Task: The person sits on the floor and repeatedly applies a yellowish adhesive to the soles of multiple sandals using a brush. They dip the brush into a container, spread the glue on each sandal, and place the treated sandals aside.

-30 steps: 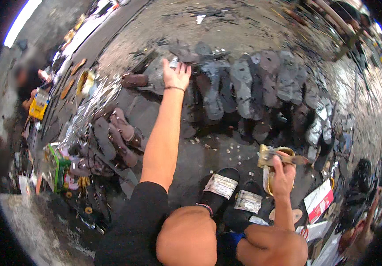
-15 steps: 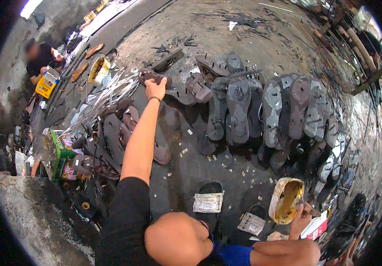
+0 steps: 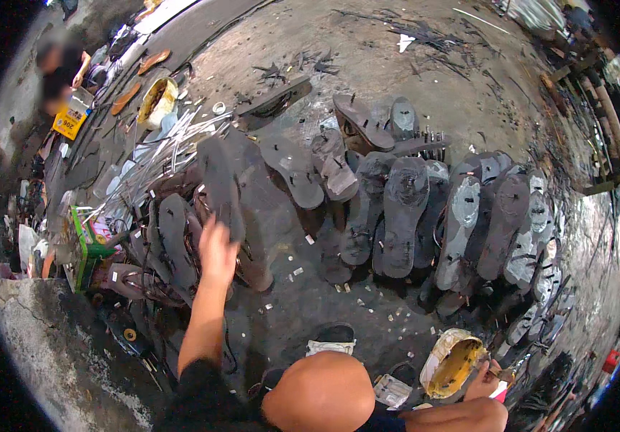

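My left hand reaches forward, its fingers closed on the near end of a dark sandal sole. That sole is tilted and slightly blurred, above other dark sandals heaped on the left. At the lower right, my right hand is closed on a brown tool that is partly hidden. It is beside the rim of a pale tub coated inside with yellow-brown residue. Rows of dark soles lie ahead to the right, some with grey patches.
A second yellow-stained tub and a bundle of white strips lie farther left. Beyond them sits a co-worker near a yellow box. A green box stands by the concrete ledge. Wooden beams are at right.
My left hand has drawn back toward me from the far pile, bringing a sandal sole with it. My right hand stays by the tub. The view has shifted a little.
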A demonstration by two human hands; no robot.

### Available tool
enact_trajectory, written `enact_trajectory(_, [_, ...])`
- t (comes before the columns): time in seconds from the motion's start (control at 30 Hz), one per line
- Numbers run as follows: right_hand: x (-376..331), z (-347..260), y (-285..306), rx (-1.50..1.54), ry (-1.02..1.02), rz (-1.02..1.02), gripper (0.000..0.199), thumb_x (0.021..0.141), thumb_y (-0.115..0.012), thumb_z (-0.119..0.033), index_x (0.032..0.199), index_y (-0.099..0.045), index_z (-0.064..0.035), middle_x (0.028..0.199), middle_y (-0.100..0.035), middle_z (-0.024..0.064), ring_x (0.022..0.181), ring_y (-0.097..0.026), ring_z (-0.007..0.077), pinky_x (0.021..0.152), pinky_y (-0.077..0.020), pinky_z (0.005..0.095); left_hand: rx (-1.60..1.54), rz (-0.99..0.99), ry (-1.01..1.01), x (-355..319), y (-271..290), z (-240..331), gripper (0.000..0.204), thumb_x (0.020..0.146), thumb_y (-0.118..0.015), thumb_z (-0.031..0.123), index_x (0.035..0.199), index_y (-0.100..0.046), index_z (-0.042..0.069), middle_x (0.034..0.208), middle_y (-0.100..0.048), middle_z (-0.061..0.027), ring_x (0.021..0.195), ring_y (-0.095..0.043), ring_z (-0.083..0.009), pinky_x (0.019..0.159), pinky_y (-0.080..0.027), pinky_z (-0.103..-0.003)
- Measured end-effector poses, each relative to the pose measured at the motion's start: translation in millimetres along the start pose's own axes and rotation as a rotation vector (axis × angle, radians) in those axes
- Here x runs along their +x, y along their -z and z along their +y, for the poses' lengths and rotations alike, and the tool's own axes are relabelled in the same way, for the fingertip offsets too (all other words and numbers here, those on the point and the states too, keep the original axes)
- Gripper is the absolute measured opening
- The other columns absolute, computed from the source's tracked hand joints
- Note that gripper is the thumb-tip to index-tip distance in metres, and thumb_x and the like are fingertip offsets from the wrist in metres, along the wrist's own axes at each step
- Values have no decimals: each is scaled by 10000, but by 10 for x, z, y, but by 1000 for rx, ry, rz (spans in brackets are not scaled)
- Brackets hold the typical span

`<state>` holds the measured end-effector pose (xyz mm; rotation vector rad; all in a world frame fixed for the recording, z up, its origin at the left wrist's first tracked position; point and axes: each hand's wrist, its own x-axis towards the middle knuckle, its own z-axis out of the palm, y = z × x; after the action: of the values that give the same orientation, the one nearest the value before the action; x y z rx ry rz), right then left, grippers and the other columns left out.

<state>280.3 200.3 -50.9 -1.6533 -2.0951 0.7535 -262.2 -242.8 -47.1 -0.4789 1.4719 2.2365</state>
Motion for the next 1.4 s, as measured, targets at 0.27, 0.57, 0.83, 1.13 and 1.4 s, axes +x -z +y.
enact_trajectory(0.27, [344, -295, -46, -14, 115, 27, 301, 995, -654, -183, 1204, -602, 27, 927, -665, 64, 823, -624, 132, 765, -509, 262, 579, 267, -268, -711, -322, 148, 429, 949, -593, 108, 1341, -492, -37, 1219, -652, -148, 1075, -645, -212, 882, -530, -319])
enact_trajectory(0.57, [715, -255, 204, 54, 271, 22, 335, 985, -666, -168, 1251, -587, 20, 1059, -670, 107, 939, -641, 158, 819, -519, 289, 209, -70, 48, 141, -318, -174, 572, 919, -728, 150, 1373, -450, -59, 1021, -669, -119, 919, -655, -193, 805, -536, -331])
enact_trajectory(0.83, [-1, -747, 219, 128, 207, -118, 329, 982, -672, -174, 1259, -593, -16, 999, -696, 91, 846, -646, 140, 762, -522, 275, 1453, 4, -684, 292, -256, 1076, 417, 821, -770, 193, 1177, -627, 29, 1185, -635, -171, 1164, -574, -369, 1000, -448, -441])
enact_trajectory(1.13, [69, -261, 749, -157, -79, 185, 280, 904, -731, -154, 1140, -652, -24, 922, -707, 92, 790, -657, 164, 738, -530, 297, 2176, 84, -132, 3031, -832, 685, 484, 839, -676, 223, 1313, -666, 129, 1698, -64, -71, 1545, 82, -395, 1226, -55, -568])
enact_trajectory(1.4, [-286, -206, 243, -177, -193, 79, 238, 836, -783, -137, 1034, -704, -31, 855, -717, 93, 741, -666, 186, 717, -536, 317, 1723, 38, -1134, 2247, -1163, 979, 272, 725, -631, -4, 983, -631, 83, 949, -634, -86, 965, -561, -302, 907, -411, -445])
